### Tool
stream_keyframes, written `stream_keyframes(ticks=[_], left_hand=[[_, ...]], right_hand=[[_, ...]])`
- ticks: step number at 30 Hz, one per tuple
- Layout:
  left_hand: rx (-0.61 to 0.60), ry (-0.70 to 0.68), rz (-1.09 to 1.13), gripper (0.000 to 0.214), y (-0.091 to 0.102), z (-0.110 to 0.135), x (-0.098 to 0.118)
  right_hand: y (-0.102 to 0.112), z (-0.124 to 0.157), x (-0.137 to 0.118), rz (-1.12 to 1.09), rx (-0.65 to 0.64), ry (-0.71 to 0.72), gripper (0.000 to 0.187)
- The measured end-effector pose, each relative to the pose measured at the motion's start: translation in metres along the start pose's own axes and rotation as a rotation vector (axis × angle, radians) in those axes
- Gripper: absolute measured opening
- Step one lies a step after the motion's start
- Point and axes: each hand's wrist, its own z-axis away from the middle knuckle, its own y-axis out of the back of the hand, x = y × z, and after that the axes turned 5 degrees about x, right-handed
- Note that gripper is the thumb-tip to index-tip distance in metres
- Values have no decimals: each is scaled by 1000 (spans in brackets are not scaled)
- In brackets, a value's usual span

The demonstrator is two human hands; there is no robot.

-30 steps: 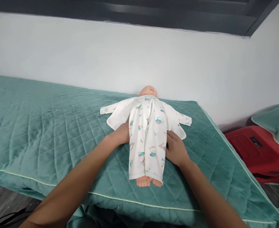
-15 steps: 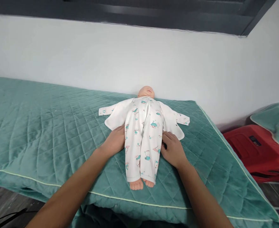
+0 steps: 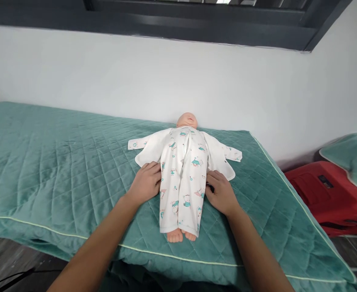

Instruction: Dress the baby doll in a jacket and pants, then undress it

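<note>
A baby doll lies on its back on the quilt, head toward the wall and bare feet toward me. White printed trousers cover its legs and reach up over its chest. Under them a white jacket is spread open, with its sleeves out to both sides. My left hand is closed at the trousers' left edge, fingertips partly hidden by the cloth. On the opposite edge my right hand pinches the trousers at about the same height, thumb and fingers curled together.
The green quilted cover spreads over the bed, its piped edge nearest me. A white wall rises behind, below a dark window frame. Beyond the right edge stands a red plastic stool with green cloth on it.
The view has tilted up slightly. My left hand's fingers have come further into sight at the trousers' edge; my right hand stays at the other edge. The doll lies as before.
</note>
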Motion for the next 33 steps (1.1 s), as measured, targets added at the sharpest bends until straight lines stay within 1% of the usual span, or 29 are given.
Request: stream_keyframes(ticks=[3, 5, 6, 7, 9, 10, 11, 12, 13, 14, 16, 17, 18, 19, 20, 21, 24, 25, 26, 27, 29, 30, 31, 32, 33], left_hand=[[32, 33, 55, 23, 3, 6, 0], [122, 126, 100, 23, 3, 10, -5], [182, 217, 101, 22, 2, 11, -10], [236, 337, 78, 22, 1, 12, -15], [288, 622, -28, 28, -3, 11, -26], [279, 755, -89, 34, -4, 10, -31], [245, 859, -139, 40, -6, 9, -36], [196, 925, -173, 44, -7, 7, -39], [144, 959, -188, 46, -8, 6, -42], [99, 971, -187, 44, -9, 5, -45], [47, 964, -152, 36, -10, 3, -48], [43, 958, -126, 31, -10, 3, -49], [48, 948, -96, 28, -10, 3, -50], [58, 933, -63, 24, -10, 3, -50], [73, 911, -28, 22, -11, 4, -51], [94, 886, 10, 21, -11, 4, -51], [187, 821, 113, 22, -12, 7, -48], [217, 802, 139, 22, -12, 7, -46], [241, 779, 165, 23, -12, 8, -44], [258, 754, 195, 24, -12, 9, -42], [289, 715, 294, 24, -12, 9, -37], [313, 713, 366, 25, -11, 7, -34], [346, 722, 447, 25, -10, 6, -30], [382, 732, 532, 25, -9, 3, -25], [415, 735, 609, 25, -6, -1, -20]], right_hand=[[0, 3, -2, -54, -52, -15, 18], [0, 7, 1, -119, -40, -74, 16], [0, 8, 4, -146, 0, -132, 15], [2, 10, 8, -158, 68, -209, 15], [7, 11, 21, -97, 251, -399, 18], [11, 12, 28, -18, 335, -498, 21], [17, 12, 36, 87, 389, -594, 25], [22, 11, 43, 202, 394, -684, 30], [28, 10, 49, 304, 359, -770, 36], [32, 9, 54, 377, 292, -842, 40], [39, 5, 60, 434, 139, -929, 43], [40, 1, 61, 422, 76, -943, 41], [41, -3, 60, 391, 37, -941, 36], [41, -8, 59, 342, 26, -929, 30], [41, -14, 56, 277, 52, -910, 25], [41, -21, 51, 202, 119, -887, 22], [45, -41, 21, -71, 447, -761, 20], [46, -46, 7, -164, 519, -691, 22], [46, -50, -8, -248, 530, -598, 22], [46, -53, -23, -294, 462, -481, 20], [43, -56, -48, -261, 175, -279, 15], [40, -56, -57, -205, 58, -217, 14], [38, -56, -63, -148, -32, -180, 15], [35, -55, -66, -105, -80, -164, 15], [32, -54, -67, -86, -94, -161, 16]])
